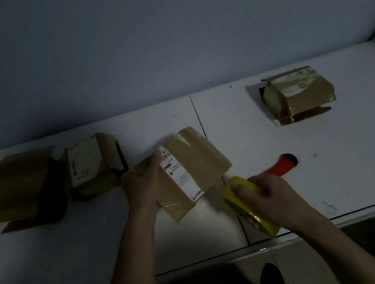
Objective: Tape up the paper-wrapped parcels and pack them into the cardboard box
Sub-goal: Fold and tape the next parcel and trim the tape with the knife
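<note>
From the head camera, in dim light.

In the middle of the white desk (334,166): a flat brown parcel (195,163) with a white label. Held at its left end by the left grip (142,184), thumb on top near the label, fingers curled round the edge and hidden under the paper. Looks lifted a little off the desk at that end, but hard to tell. Long side slanted, from near-left up to far-right.

Just to the right of the parcel and a bit nearer: a tape dispenser (249,206) with a yellow roll and a red handle. Wrapped in the right grip (275,195), fingers bent over the yellow part. Roll end pointing toward the parcel's near right edge, just beside it, maybe not touching yet.

So, for the next move: tape on the right, parcel on the left, open edge of the parcel facing the tape. Best guess: pull the tape across the parcel from right to left along the slanted long side, with the left grip holding the paper flat. Right grip much nearer the tape job, left grip nearer the box.

Far left: an open cardboard box (13,188), flaps out. Next to it: a second parcel (90,163). Far right, well apart: a third parcel (297,93), shiny with tape. Nothing seen inside the box from here.
</note>
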